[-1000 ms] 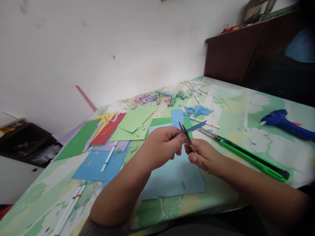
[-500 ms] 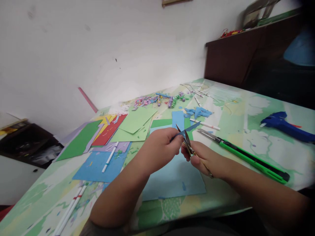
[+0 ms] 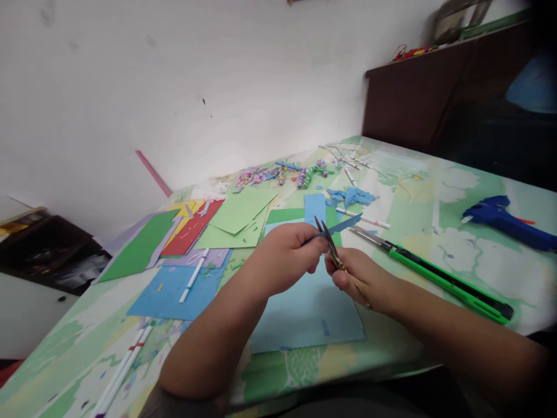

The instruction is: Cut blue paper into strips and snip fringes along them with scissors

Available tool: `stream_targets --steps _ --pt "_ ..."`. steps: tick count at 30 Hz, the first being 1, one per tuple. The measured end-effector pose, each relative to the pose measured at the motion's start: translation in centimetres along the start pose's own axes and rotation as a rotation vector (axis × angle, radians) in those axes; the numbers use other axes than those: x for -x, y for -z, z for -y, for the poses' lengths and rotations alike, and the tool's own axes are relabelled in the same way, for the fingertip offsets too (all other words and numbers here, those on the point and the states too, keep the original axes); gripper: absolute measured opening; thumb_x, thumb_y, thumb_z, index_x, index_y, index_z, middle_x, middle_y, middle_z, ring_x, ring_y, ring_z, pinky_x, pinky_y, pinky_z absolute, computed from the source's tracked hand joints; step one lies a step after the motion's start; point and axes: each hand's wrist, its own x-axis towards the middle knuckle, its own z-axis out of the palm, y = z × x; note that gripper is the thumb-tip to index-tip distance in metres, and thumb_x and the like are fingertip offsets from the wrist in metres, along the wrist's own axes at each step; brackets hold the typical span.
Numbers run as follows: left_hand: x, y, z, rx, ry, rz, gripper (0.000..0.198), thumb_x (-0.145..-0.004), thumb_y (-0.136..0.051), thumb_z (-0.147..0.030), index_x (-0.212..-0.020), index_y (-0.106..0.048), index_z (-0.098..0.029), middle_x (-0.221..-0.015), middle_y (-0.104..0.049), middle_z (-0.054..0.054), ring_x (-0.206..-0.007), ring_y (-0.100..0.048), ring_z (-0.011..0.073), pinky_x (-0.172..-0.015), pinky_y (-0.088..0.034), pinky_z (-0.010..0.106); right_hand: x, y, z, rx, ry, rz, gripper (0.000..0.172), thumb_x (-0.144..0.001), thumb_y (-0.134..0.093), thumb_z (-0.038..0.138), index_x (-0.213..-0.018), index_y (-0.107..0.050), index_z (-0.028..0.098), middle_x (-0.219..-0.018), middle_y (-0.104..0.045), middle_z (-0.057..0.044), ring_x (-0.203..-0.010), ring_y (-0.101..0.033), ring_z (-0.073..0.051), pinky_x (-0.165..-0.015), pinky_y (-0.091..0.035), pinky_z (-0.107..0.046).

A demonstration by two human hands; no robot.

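Note:
My left hand (image 3: 292, 255) pinches a narrow strip of blue paper (image 3: 346, 224) between thumb and fingers. The strip sticks out to the right, past the scissors (image 3: 333, 247). My right hand (image 3: 359, 276) is closed round the handles of these gold-handled scissors. Their blades point up and away, slightly apart, and cross the strip beside my left fingertips. Beneath both hands lies a light blue sheet (image 3: 304, 322) with a small blue scrap on it. Behind the blades a blue paper rectangle (image 3: 315, 208) lies on a green sheet (image 3: 285, 216).
Right of my hands lies a green utility knife (image 3: 448, 281), blade exposed. Farther right is a blue glue gun (image 3: 505, 223). Coloured sheets, including a red sheet (image 3: 191, 232), spread to the left with a white marker (image 3: 194, 276). Crumpled blue paper (image 3: 351, 196) and curled scraps (image 3: 256, 177) lie behind.
The scissor blades have come closer together across the blue strip. My right hand has shifted slightly right and up; the left still pinches the strip.

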Motion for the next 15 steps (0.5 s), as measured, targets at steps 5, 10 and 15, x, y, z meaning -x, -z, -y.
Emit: stream_targets --steps 5,10,15 --pt "-0.37 0.00 0.32 0.163 0.062 0.067 0.019 -0.071 -0.044 -0.026 -0.060 -0.054 -0.015 -0.049 -0.052 -0.005 -0.037 -0.043 0.0043 -0.038 -0.034 0.016 -0.04 -0.03 0.18 0.012 -0.027 0.002 0.067 -0.067 -0.011 0.077 -0.068 -0.042 0.017 -0.057 -0.040 0.001 -0.052 -0.037 -0.012 -0.047 -0.029 -0.025" --pt "-0.52 0.20 0.49 0.203 0.069 0.108 0.018 -0.073 -0.043 -0.027 -0.067 -0.055 -0.015 -0.057 -0.057 -0.003 -0.042 -0.047 0.0046 -0.041 -0.036 0.016 -0.18 -0.21 0.05 -0.003 -0.033 -0.006 0.059 -0.072 -0.017 0.072 -0.068 -0.041 0.018 -0.057 -0.040 0.001 -0.051 -0.037 -0.012 -0.047 -0.028 -0.024" --pt "-0.45 0.33 0.50 0.150 0.069 0.106 0.018 -0.074 -0.042 -0.027 -0.068 -0.054 -0.016 -0.059 -0.057 -0.003 -0.042 -0.048 0.0047 -0.040 -0.035 0.015 -0.13 -0.17 0.01 0.005 -0.022 -0.004 0.061 -0.072 -0.013 0.072 -0.070 -0.039 0.018 -0.059 -0.041 0.000 -0.052 -0.036 -0.012 -0.047 -0.030 -0.025"
